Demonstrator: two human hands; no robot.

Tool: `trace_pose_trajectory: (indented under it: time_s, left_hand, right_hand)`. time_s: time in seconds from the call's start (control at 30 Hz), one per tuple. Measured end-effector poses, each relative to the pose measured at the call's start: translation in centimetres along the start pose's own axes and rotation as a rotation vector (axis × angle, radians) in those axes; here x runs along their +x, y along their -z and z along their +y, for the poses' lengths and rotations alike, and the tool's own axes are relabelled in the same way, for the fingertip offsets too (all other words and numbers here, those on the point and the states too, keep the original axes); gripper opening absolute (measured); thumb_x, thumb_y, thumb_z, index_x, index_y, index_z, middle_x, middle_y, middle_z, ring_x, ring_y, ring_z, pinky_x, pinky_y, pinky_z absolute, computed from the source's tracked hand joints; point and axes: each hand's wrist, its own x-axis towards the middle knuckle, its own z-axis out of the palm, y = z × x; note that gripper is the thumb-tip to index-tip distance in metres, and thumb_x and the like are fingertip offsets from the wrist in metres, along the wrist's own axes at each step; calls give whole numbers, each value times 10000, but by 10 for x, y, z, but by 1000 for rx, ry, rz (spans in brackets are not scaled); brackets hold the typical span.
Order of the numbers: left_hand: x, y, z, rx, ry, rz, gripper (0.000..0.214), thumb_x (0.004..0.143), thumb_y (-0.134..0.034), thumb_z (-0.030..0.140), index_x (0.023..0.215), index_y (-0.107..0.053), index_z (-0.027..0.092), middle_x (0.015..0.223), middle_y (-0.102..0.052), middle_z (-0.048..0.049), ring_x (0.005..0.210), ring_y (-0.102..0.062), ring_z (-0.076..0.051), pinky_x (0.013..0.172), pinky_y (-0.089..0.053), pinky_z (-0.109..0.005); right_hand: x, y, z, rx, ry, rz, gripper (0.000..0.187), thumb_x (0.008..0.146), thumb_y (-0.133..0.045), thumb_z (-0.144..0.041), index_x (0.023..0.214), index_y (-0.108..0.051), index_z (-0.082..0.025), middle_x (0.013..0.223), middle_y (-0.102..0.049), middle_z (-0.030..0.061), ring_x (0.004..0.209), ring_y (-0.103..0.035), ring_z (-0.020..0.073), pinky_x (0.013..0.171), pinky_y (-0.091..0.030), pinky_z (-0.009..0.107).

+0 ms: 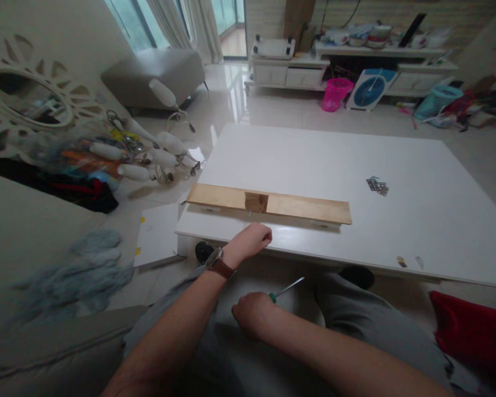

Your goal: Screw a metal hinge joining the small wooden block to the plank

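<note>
My right hand (pixel 253 313) is wrapped round a screwdriver (pixel 288 289), low over my lap. Its thin metal shaft points up to the right, and a bit of green handle shows past the fist. My left hand (pixel 250 240), with a watch on the wrist, is closed above the near edge of the white table (pixel 310 160). Whatever its fingers may hold is hidden. Just beyond it lies a long wooden board (pixel 308 207) with a dark square recess (pixel 256 202) near its middle. Two small screw-like pins stick out at the recess's near edge.
Metal hinge-like pieces (pixel 377 186) lie in a pile on the table's right side. Small bits (pixel 402 261) sit near the front edge. A white panel (pixel 156 234) is on the floor at left, below a chandelier (pixel 161 151). Red fabric (pixel 471 331) is at lower right.
</note>
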Motion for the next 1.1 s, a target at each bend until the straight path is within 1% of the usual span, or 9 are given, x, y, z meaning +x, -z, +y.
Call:
trace_pose_trajectory:
  time_s: [0.3, 0.47, 0.57, 0.67, 0.77, 0.87, 0.93, 1.0, 1.1]
  left_hand:
    - [0, 0, 3, 0, -4, -56, 304, 1001, -512, 174, 800, -739, 150, 818, -748, -106, 804, -676, -224, 784, -477, -320]
    - [1, -8, -8, 17, -9, -23, 298, 848, -519, -10, 893, -764, 153, 940, -779, -106, 905, -703, -227, 839, -501, -310]
    - [1, -11, -13, 35, -11, 42, 304, 841, -543, 8, 973, -772, 157, 993, -785, -109, 951, -708, -239, 875, -517, -325]
    - [0, -9, -14, 45, 29, 34, 201, 885, -587, 91, 916, -772, 164, 918, -781, -105, 888, -711, -247, 838, -531, -339]
    - [0, -7, -12, 38, 25, 17, 269, 850, -549, 23, 881, -771, 172, 916, -784, -95, 908, -715, -235, 856, -533, -330]
    - [-1, -7, -9, 31, -61, 67, 355, 769, -518, -42, 892, -762, 185, 932, -783, -68, 902, -706, -212, 832, -528, -308]
    - [-2, -7, -6, 18, -172, 149, 329, 763, -519, -33, 858, -737, 195, 875, -763, -45, 826, -685, -192, 764, -514, -292]
    - [-2, -5, -4, 13, -294, 324, 278, 777, -518, -15, 793, -691, 202, 787, -717, -29, 742, -645, -176, 700, -488, -287]
    - [-3, 3, -4, 12, -364, 808, 242, 810, -509, 11, 727, -611, 214, 727, -646, -29, 727, -605, -186, 696, -482, -313]
  right_hand:
    - [-1, 0, 0, -19, -1, -9, 338, 952, -629, -121, 1268, -744, -90, 1266, -758, 240, 1182, -745, 390, 905, -672, 518]
    - [2, -1, 0, -4, -8, -29, 327, 959, -624, -125, 1260, -750, -100, 1261, -760, 241, 1184, -746, 384, 900, -674, 503]
    - [0, -1, 0, -2, -7, -15, 325, 959, -627, -119, 1261, -746, -98, 1268, -758, 240, 1186, -747, 375, 904, -675, 501]
    - [-1, -1, 0, -9, 0, -6, 325, 956, -632, -117, 1260, -744, -91, 1271, -758, 236, 1196, -743, 367, 922, -670, 490]
    - [0, -2, 0, -16, -6, -16, 322, 971, -609, -120, 1261, -746, -95, 1266, -761, 233, 1189, -746, 376, 916, -669, 501]
    - [0, -1, 0, -12, -3, -23, 334, 975, -596, -119, 1275, -739, -83, 1273, -755, 245, 1188, -745, 385, 910, -668, 510]
    - [0, 0, 0, -1, 1, -26, 336, 972, -598, -116, 1274, -741, -80, 1276, -750, 252, 1193, -742, 389, 907, -668, 511]
    - [0, 1, 0, 11, -5, -26, 333, 967, -601, -105, 1267, -745, -81, 1270, -751, 255, 1195, -741, 391, 905, -666, 510]
    - [1, -1, 1, 15, -8, -19, 337, 959, -617, -108, 1271, -744, -89, 1276, -752, 245, 1201, -737, 392, 911, -661, 513]
